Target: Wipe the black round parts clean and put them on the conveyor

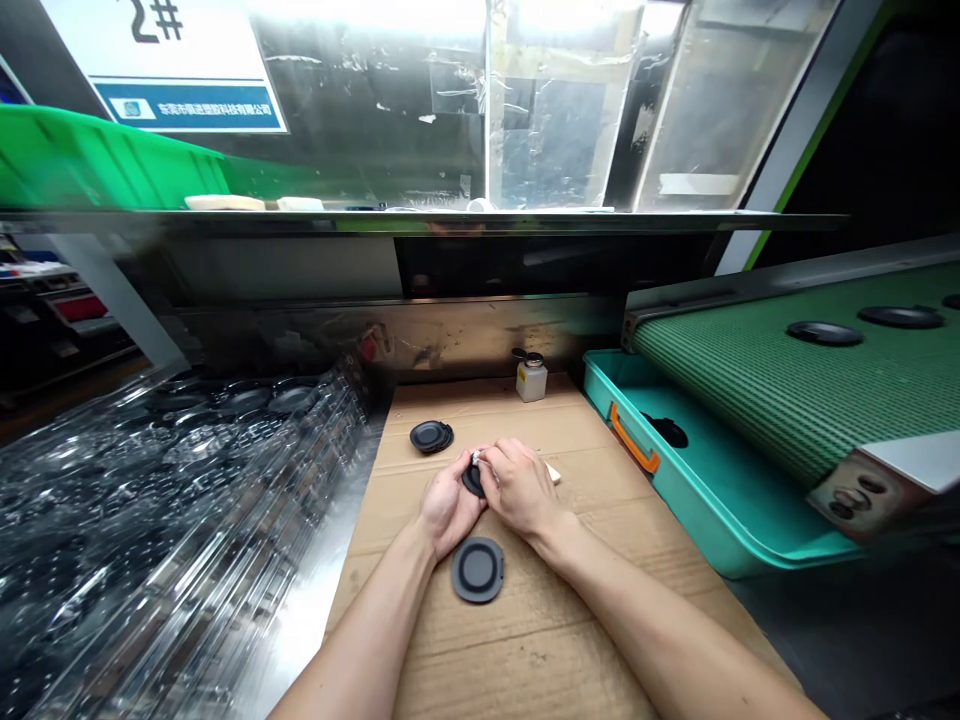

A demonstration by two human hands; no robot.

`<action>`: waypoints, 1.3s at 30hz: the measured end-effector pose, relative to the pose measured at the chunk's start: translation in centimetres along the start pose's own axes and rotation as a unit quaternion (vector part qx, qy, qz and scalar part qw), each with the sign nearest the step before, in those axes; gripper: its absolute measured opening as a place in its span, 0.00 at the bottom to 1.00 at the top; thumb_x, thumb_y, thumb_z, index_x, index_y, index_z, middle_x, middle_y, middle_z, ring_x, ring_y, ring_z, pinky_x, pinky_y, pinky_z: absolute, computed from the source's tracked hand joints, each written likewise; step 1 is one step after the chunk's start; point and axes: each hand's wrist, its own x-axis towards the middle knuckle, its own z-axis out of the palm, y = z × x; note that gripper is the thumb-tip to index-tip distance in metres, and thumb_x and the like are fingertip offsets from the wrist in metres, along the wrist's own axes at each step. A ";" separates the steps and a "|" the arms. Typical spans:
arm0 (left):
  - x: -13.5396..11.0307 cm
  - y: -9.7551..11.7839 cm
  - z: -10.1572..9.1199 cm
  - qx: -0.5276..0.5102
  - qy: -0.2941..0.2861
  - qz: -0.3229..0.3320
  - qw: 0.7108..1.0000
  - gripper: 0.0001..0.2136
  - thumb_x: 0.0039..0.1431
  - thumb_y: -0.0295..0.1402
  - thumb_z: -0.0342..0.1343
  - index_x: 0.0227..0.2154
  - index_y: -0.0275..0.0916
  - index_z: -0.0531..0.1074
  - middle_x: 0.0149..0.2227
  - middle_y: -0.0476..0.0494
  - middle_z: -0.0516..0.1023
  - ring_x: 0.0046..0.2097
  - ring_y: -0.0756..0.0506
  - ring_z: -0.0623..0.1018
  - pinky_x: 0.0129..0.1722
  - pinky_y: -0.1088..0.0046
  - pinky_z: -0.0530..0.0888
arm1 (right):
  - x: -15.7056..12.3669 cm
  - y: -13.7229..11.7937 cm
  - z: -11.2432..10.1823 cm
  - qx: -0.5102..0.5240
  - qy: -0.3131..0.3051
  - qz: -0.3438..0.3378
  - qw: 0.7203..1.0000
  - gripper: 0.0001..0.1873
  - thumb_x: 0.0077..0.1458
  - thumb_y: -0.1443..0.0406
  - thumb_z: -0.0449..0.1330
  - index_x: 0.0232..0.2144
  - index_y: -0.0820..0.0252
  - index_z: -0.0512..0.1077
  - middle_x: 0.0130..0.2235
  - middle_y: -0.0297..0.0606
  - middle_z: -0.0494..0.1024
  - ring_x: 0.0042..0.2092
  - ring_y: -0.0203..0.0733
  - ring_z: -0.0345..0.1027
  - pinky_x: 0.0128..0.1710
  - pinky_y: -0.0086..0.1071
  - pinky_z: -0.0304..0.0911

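Left hand [450, 507]: lower centre, cupped, fingers curled around the left side of the black round part [473, 481].
Right hand [522, 488]: just right of the left hand, fingers pressed together and bearing down on the same part from above.
Grip: part pinched between both hands, fingertips nearly meeting, mostly hidden by the fingers.
At fingertips: small white bit [476, 458], too small to identify.
Under right hand: white strip [553, 474], touching the fingers' far side or just beside them, cannot tell which.
Work surface: corrugated cardboard sheet [525, 640], under both hands.
On cardboard: stacked black discs [431, 436] upper left of hands; flat dark grey disc [477, 570] just below them; small white bottle with black cap [531, 381] at far edge.
Right of frame: teal tray [720, 490] with orange handle [632, 438], black part [667, 431] inside; green mesh conveyor belt [795, 380] carrying black discs [825, 333].
Left of frame: stacked transparent plastic trays [187, 480] holding dark round parts.
Top: metal shelf [420, 220], green bin [97, 160], sign marked 2# [165, 60].
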 end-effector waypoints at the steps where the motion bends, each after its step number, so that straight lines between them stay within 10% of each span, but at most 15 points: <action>1: 0.0 0.0 0.0 0.004 0.006 -0.003 1.000 0.09 0.62 0.30 0.48 0.37 0.34 0.73 0.40 0.40 0.77 0.44 0.45 0.76 0.48 0.67 0.72 | 0.0 0.1 -0.1 -0.014 -0.002 0.007 1.000 0.10 0.62 0.66 0.49 0.36 0.58 0.70 0.36 0.40 0.72 0.40 0.43 0.62 0.41 0.34 0.56; 39: -0.1 -0.7 0.7 0.122 0.000 0.036 0.992 0.09 0.57 0.33 0.57 0.37 0.33 0.74 0.36 0.40 0.79 0.39 0.44 0.77 0.41 0.67 0.73 | 0.0 0.8 -0.5 -0.010 0.035 0.026 0.999 0.11 0.62 0.65 0.49 0.30 0.58 0.68 0.34 0.40 0.69 0.39 0.42 0.61 0.39 0.32 0.55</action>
